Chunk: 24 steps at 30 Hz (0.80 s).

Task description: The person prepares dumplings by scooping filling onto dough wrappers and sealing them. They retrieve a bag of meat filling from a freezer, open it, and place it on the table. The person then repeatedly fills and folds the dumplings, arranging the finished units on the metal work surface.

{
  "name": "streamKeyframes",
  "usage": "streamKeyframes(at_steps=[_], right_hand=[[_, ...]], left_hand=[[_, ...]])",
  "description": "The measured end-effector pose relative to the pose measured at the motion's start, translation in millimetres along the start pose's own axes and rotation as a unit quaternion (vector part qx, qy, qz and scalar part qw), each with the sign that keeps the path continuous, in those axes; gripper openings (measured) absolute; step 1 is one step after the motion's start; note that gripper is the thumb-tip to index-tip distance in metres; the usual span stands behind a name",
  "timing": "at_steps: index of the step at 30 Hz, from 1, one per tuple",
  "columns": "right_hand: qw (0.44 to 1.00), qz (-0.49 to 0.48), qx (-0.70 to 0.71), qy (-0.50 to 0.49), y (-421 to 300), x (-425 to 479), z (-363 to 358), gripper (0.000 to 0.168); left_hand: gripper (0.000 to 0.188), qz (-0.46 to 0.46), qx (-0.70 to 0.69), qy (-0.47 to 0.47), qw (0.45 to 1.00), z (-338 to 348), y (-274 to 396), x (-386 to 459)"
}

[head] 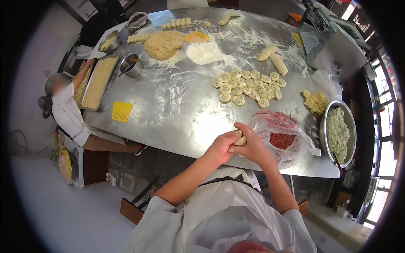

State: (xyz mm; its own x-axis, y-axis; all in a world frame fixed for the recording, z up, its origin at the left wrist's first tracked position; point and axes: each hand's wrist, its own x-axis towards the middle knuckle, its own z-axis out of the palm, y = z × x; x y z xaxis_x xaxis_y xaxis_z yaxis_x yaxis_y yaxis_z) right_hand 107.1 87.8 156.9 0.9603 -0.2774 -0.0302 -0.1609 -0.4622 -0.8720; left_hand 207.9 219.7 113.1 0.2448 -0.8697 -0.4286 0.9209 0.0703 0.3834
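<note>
Near the front edge of the metal table, my left hand and my right hand hold a small piece of pale dough between them; fingers cover part of it. Just right of my hands lies an open plastic bag with red minced filling. Beyond them sits a cluster of small round dough pieces with greenish filling showing on top. A metal bowl of pale green filling stands at the right, with a utensil handle at its near rim. A lump of yellowish dough lies beside it.
Rolled dough, a large dough mass, flour and yellow scrapers are on the table. A metal pot and a dough-filled tray stand at the left. Another person reaches over a tray there.
</note>
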Motion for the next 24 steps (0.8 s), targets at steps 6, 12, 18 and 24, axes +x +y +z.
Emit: streamKeyframes(at_steps=[6,12,18,24], right_hand=[[0.994,-0.081,-0.072,0.002,14,20,28,0.059],[0.993,-0.097,0.038,0.055,16,22,34,0.054],[0.977,-0.159,0.002,0.145,14,35,29,0.024],[0.986,-0.125,0.049,0.095,18,36,29,0.031]], left_hand=[[0.029,0.023,0.055,0.008,0.998,-18,7,-5],[0.033,-0.036,0.237,0.009,0.971,-4,37,-18],[0.045,0.067,0.029,0.081,0.994,32,25,-29],[0.038,0.229,0.075,0.117,0.964,29,-24,-15]])
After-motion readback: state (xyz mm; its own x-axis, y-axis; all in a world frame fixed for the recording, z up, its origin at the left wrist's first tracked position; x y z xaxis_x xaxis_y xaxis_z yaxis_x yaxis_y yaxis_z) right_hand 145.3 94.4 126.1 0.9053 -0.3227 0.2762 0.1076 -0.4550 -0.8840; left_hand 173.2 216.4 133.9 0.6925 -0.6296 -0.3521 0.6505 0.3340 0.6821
